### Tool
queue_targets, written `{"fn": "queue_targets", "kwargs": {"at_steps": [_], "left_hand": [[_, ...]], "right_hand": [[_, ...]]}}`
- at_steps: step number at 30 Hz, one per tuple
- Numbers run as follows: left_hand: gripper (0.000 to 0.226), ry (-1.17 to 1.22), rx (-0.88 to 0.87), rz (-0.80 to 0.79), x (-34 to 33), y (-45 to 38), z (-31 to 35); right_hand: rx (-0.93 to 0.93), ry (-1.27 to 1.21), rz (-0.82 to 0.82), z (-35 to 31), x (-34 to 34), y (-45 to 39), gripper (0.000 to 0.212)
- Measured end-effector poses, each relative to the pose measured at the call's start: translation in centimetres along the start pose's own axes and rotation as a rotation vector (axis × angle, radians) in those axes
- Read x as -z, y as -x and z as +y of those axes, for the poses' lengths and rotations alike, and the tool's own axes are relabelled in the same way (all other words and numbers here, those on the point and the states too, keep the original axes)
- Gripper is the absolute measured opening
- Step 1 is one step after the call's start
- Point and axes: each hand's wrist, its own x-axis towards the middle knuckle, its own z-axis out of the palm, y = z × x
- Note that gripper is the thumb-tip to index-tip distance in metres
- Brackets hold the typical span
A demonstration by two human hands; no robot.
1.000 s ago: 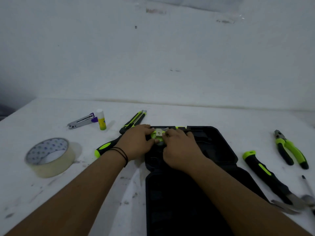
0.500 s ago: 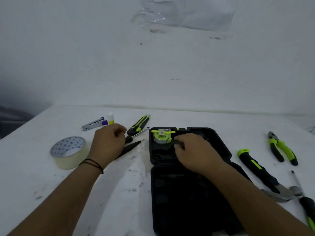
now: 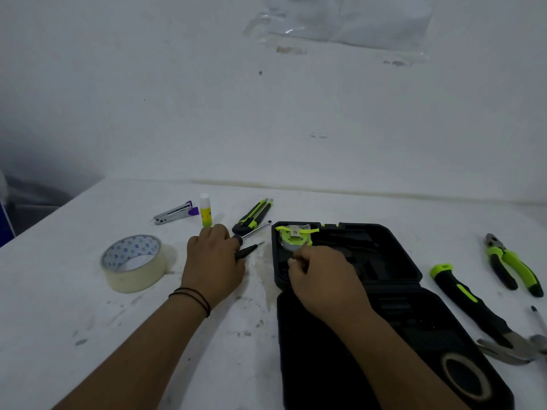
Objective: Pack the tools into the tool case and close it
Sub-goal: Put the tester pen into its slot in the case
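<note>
A white table (image 3: 88,335) carries everything, and on its right half a black tool case (image 3: 384,261) lies open, its far tray toward the wall and its near half under the right forearm. A roll of black tape (image 3: 464,377) rests on the near corner of the case. A roll of pale tape (image 3: 133,263) sits at the left, and a hammer (image 3: 467,306) with a black and green handle lies just right of the case, pliers (image 3: 512,264) beyond it. A utility knife (image 3: 253,216) lies near the far left corner of the case. The left hand (image 3: 213,264) rests on two screwdrivers (image 3: 251,241) beside the case, fingers curled over their handles. The right hand (image 3: 322,276) is inside the far tray, fingers curled; whether it holds anything I cannot tell. Just beyond it a green tape measure (image 3: 293,238) sits in the far left corner of the tray. A stapler (image 3: 174,213) and a glue stick (image 3: 205,214) stand farther left.
</note>
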Motion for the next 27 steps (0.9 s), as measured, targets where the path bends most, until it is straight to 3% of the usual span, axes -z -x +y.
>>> {"fn": "queue_targets", "kwargs": {"at_steps": [6,13,18,24,27], "left_hand": [[0.015,-0.103,0.004,-0.032,-1.8,-0.6,-0.4],[0.021,-0.003,0.049,0.006,-1.6,-0.2,-0.5],[0.022,0.362,0.123,0.099,1.1,0.6,0.5],[0.011,0.872,0.222,0.046,3.7,1.8,4.0],[0.013,1.005,0.276,0.038,3.9,2.4,5.4]], "right_hand": [[0.012,0.032,-0.015,0.3,-0.9,-0.2,0.027],[-0.052,-0.110,0.064,1.8,1.2,-0.5,0.022],[-0.127,-0.252,0.067,3.8,4.4,0.1,0.017],[-0.165,-0.425,0.042,5.7,6.1,2.3,0.012],[-0.163,-0.461,0.075,6.7,6.3,3.6,0.012]]}}
